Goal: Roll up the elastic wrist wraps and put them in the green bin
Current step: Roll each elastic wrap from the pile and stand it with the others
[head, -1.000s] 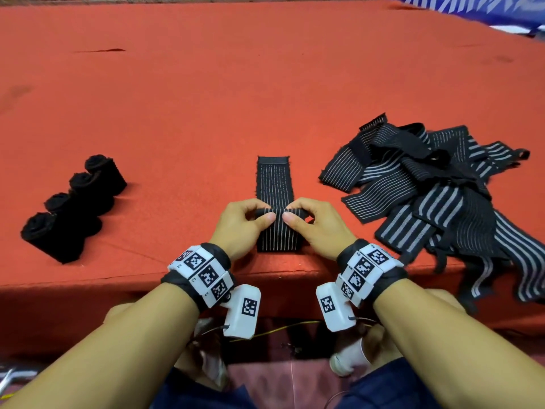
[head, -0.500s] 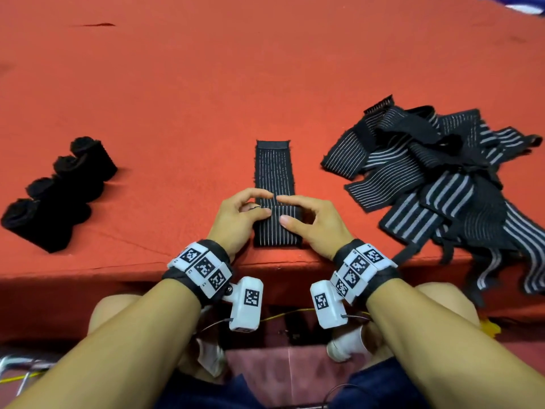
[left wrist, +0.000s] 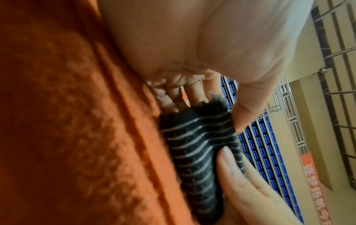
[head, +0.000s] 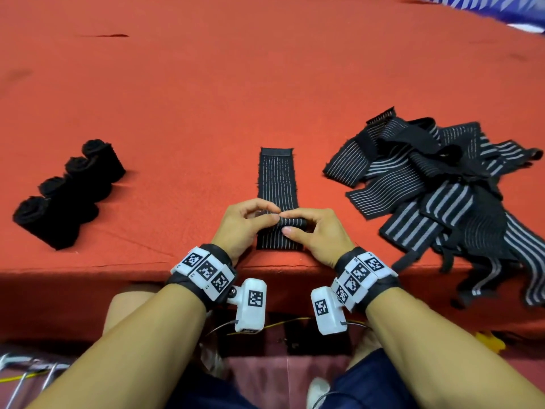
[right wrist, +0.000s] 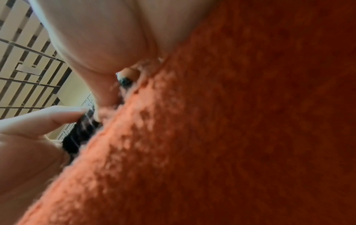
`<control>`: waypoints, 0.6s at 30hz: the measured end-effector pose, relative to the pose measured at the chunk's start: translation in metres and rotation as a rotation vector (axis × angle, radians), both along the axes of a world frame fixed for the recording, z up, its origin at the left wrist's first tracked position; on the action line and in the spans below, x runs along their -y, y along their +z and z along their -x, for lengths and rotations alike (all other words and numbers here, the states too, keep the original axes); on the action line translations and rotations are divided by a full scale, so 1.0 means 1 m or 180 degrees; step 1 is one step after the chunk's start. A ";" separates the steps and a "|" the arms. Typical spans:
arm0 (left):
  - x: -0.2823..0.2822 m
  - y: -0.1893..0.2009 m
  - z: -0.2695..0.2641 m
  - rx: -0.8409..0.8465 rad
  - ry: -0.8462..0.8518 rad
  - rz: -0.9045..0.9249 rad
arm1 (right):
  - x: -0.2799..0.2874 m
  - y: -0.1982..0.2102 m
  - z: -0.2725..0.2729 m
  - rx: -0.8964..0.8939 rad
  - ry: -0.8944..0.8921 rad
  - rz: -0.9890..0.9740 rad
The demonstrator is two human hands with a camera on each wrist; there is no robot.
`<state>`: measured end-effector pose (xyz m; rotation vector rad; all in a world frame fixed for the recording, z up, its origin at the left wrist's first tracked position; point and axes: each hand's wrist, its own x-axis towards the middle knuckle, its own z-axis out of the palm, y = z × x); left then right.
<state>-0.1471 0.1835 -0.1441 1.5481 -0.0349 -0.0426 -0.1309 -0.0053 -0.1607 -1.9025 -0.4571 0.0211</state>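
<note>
A black wrist wrap (head: 277,175) with thin grey stripes lies flat on the red cloth, running away from me. A narrow rolled fold (head: 293,222) crosses it near the front edge. My left hand (head: 267,215) pinches the fold's left end between thumb and fingers. My right hand (head: 292,224) pinches its right part. In the left wrist view the striped wrap (left wrist: 198,144) sits between my left thumb and fingers (left wrist: 192,94). The right wrist view shows only a sliver of the wrap (right wrist: 80,134). No green bin is in view.
Several rolled black wraps (head: 67,190) stand in a row at the left. A loose pile of unrolled striped wraps (head: 442,199) lies at the right, some hanging over the table's front edge (head: 118,268). Bare red cloth stretches beyond.
Both hands have turned the wrap's fold over into a tighter, narrower roll, with the fingers now curled closer together on it. The wrap's far end has stayed flat.
</note>
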 end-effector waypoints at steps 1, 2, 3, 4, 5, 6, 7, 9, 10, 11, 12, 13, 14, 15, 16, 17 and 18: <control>-0.002 -0.001 0.001 0.0048 -0.0057 0.0008 | 0.001 -0.001 0.000 0.0010 -0.0019 -0.0032; -0.003 -0.003 0.001 0.0118 -0.0116 -0.0041 | 0.001 -0.001 -0.001 0.0010 -0.0038 -0.0068; -0.004 -0.004 0.002 0.0199 -0.0157 -0.0137 | 0.001 -0.002 -0.001 -0.0004 -0.0038 -0.0104; -0.004 -0.006 0.002 0.0274 -0.0157 -0.0250 | 0.001 -0.002 -0.002 -0.0027 -0.0032 -0.0117; -0.003 -0.007 0.003 0.0328 -0.0113 -0.0326 | 0.001 -0.002 -0.002 -0.0044 -0.0016 -0.0114; -0.002 -0.009 0.003 0.0341 -0.0035 -0.0364 | 0.001 -0.002 -0.002 -0.0042 -0.0009 -0.0100; 0.000 -0.010 0.003 0.0330 0.0041 -0.0353 | 0.001 -0.002 -0.002 -0.0020 -0.0004 -0.0097; 0.002 -0.009 0.002 0.0294 0.0135 -0.0277 | 0.001 0.000 -0.001 0.0054 -0.0028 -0.0095; 0.003 -0.009 0.002 0.0280 0.0172 -0.0267 | 0.002 0.001 -0.001 0.0088 -0.0018 -0.0112; 0.004 -0.008 0.001 0.0258 0.0220 -0.0270 | 0.003 0.001 0.000 0.0104 0.0013 -0.0158; 0.005 -0.008 0.000 0.0226 0.0277 -0.0272 | 0.003 0.000 0.000 0.0104 0.0043 -0.0212; 0.005 -0.009 -0.001 0.0183 0.0333 -0.0263 | 0.004 -0.001 0.000 0.0107 0.0067 -0.0259; 0.007 -0.009 -0.003 0.0130 0.0369 -0.0251 | 0.004 -0.002 0.000 0.0121 0.0068 -0.0279; 0.008 -0.011 -0.004 0.0098 0.0381 -0.0236 | 0.005 -0.002 0.000 0.0145 0.0062 -0.0297; 0.009 -0.011 -0.005 0.0075 0.0379 -0.0255 | 0.005 -0.002 -0.001 0.0180 0.0041 -0.0316; 0.010 -0.012 -0.006 0.0068 0.0366 -0.0299 | 0.004 -0.002 0.000 0.0229 0.0026 -0.0325; 0.010 -0.013 -0.006 0.0070 0.0368 -0.0350 | 0.004 -0.002 0.000 0.0276 0.0015 -0.0315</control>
